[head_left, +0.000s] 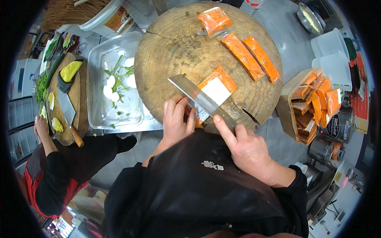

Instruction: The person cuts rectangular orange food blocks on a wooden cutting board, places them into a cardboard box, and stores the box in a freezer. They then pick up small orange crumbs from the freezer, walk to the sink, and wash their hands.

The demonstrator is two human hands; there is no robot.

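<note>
A cleaver (201, 96) is gripped in my right hand (249, 150), its index finger stretched along the blade. The blade lies slantwise across a plastic-wrapped orange block (228, 80) with a white label; how deep it goes I cannot tell. With curled fingers, my left hand (175, 122) holds the block's near end, close beside the blade. All this is at the near edge of a round wooden chopping block (170, 51). Farther back on the wood are another wrapped orange block (214, 21) and two long wrapped orange strips, one (243, 56) beside the other (261, 59).
Right of the wood stands a tub (289, 98) heaped with orange packets. On the left, a clear tray (93, 79) holds peeled eggs and green stalks. Beyond it, a co-worker's hand (40, 127) is near a smaller board (81, 95) with a knife (66, 109) on it.
</note>
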